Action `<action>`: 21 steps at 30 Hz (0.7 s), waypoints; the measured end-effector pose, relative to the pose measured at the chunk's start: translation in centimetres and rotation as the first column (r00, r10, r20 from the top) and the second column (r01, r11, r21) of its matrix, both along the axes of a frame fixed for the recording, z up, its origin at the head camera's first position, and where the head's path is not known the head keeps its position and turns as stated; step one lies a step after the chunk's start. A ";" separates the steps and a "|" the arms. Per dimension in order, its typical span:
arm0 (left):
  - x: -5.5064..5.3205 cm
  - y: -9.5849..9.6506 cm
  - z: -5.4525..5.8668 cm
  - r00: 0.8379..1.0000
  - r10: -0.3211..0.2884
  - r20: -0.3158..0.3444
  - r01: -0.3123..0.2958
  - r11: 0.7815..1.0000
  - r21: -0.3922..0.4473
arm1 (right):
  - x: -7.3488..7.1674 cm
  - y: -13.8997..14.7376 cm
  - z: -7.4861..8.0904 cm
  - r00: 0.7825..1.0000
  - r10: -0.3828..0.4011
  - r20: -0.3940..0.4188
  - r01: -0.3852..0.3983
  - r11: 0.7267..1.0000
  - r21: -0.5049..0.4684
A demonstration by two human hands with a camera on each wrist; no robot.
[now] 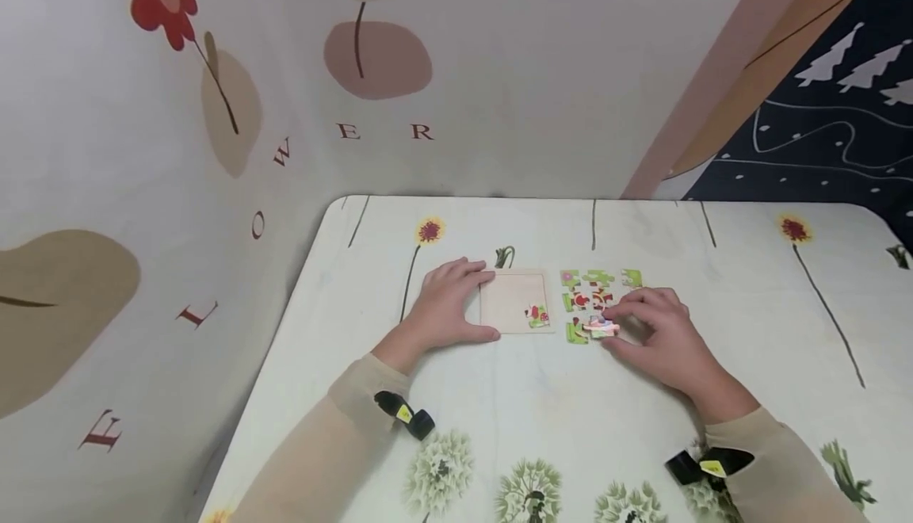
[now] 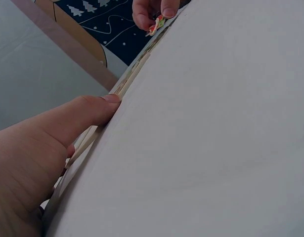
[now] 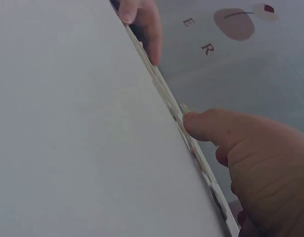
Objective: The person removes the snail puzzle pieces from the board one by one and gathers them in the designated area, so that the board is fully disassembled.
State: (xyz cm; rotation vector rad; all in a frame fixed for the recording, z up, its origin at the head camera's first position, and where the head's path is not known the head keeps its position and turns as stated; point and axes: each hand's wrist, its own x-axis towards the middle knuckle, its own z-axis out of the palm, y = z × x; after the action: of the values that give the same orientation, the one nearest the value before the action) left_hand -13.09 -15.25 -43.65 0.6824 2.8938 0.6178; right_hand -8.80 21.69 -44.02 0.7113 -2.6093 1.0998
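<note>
A square wooden puzzle tray (image 1: 509, 301) lies on the table, with a colourful jigsaw piece (image 1: 538, 316) in its lower right corner. My left hand (image 1: 451, 305) holds the tray at its left side, thumb at the near edge and fingers at the far corner. To the right of the tray, loose jigsaw pieces (image 1: 571, 278) lie in rough rows. Over these, my right hand (image 1: 659, 338) pinches one jigsaw piece (image 1: 601, 327) between thumb and fingers. In the left wrist view that held piece (image 2: 155, 25) is tilted and looks raised off the table.
The white table cover (image 1: 542, 404) is printed with flowers and stems. A pale wall hanging (image 1: 528, 71) with letters and leaf shapes rises behind and to the left. At the back right hangs a dark cloth (image 1: 820, 135) with white trees. Each sleeve carries a black strap (image 1: 404, 414).
</note>
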 end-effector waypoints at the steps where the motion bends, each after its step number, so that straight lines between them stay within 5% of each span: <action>1: 0.0 0.0 0.0 1.000 -0.001 -0.002 0.001 1.000 0.001 | 0.1 0.4 -0.1 1.000 0.001 0.003 -0.001 1.000 -0.006; 21: 0.0 0.0 0.4 1.000 -0.010 0.008 0.009 1.000 0.008 | 0.1 1.3 -0.5 0.995 -0.003 0.103 0.002 1.000 0.013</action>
State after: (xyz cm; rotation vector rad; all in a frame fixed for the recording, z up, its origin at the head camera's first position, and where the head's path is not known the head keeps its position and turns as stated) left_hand -13.08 -15.25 -43.27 0.6928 2.8807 0.6302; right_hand -8.70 22.96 -44.55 0.6709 -2.7040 1.1497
